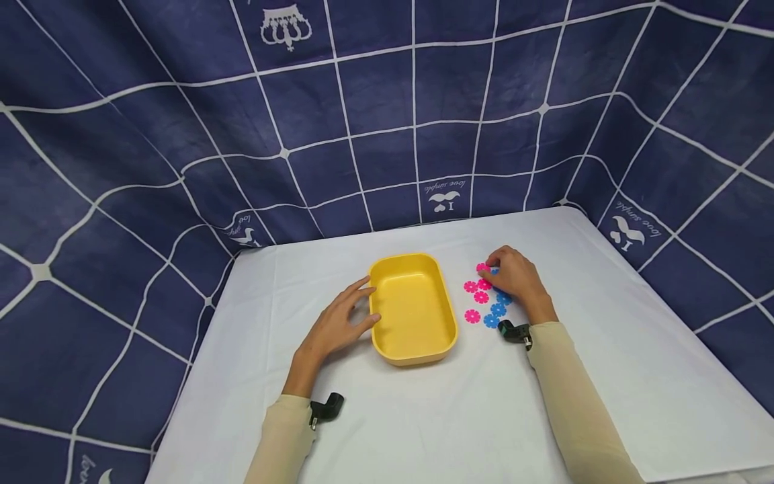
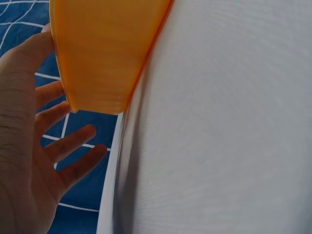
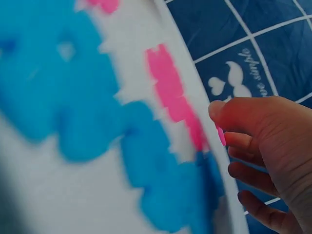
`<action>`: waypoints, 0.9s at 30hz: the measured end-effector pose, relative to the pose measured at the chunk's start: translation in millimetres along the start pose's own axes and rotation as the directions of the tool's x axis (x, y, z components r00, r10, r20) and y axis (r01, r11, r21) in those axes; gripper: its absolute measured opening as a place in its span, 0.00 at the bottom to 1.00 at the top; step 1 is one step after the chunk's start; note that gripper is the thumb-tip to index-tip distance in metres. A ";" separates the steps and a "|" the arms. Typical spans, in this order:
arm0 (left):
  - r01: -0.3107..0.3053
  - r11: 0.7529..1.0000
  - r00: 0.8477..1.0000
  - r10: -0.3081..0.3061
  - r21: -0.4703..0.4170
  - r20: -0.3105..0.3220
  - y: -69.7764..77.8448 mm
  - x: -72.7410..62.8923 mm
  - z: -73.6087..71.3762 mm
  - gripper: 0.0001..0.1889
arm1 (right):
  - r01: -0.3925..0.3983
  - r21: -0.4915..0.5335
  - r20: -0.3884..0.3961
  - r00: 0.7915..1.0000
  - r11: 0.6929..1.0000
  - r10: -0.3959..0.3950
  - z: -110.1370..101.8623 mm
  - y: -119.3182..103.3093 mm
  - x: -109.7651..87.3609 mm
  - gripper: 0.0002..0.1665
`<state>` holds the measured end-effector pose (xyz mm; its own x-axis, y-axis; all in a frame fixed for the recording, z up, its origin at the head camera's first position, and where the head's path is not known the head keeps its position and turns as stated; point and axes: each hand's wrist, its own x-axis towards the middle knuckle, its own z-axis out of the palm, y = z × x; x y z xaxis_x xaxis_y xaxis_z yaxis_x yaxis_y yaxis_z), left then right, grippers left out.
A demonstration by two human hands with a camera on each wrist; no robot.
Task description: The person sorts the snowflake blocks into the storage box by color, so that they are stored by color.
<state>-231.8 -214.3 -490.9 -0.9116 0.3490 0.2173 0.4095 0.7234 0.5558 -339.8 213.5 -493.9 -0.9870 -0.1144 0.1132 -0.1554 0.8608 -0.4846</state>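
My left hand (image 1: pixel 338 323) rests its thumb and fingertips on the left rim of a yellow plastic tray (image 1: pixel 417 316). In the left wrist view those fingers (image 2: pixel 73 141) are spread and loosely bent beside the tray's wall. To the right of the tray, my right hand (image 1: pixel 514 274) is over a group of small notched plastic discs. It pinches a pink notched disc (image 3: pixel 221 136) between thumb and index finger, seen nearly edge-on in the right wrist view. Several pink discs (image 1: pixel 472 316) and several blue discs (image 1: pixel 498 309) lie below it; the hand partly hides some.
A white cloth (image 1: pixel 423 423) covers the table. Dark blue curtains (image 1: pixel 387 94) with white grid lines stand behind it and at both sides. Each wrist carries a small black camera, such as the right camera (image 1: pixel 512 331).
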 end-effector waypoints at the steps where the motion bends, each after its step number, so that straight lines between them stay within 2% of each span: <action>1: 0.002 1.000 1.000 -0.002 0.000 0.001 0.1 0.1 0.1 0.37 | -0.006 0.005 0.002 1.000 1.000 0.006 -2.7 -2.0 -0.6 0.27; 10: -0.007 1.000 1.000 0.007 -0.001 -0.002 -0.6 0.3 1.5 0.38 | 0.023 0.020 -0.080 0.997 1.000 -0.021 -32.8 -28.7 -4.1 0.26; 19: 0.012 1.000 1.000 -0.012 -0.014 0.002 1.0 1.2 -0.4 0.36 | 0.118 0.019 -0.201 0.973 0.993 -0.112 -66.6 -55.1 -13.2 0.25; 27: 0.009 1.000 1.000 -0.009 -0.020 0.008 -0.5 0.2 0.2 0.37 | 0.179 0.043 -0.251 0.954 0.983 -0.163 -75.9 -75.6 -19.4 0.23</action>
<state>-232.1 -214.4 -491.3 -0.9149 0.3472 0.2062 0.4005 0.7147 0.5735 -305.7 188.3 -393.6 -0.9059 -0.1253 0.4045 -0.3315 0.8042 -0.4933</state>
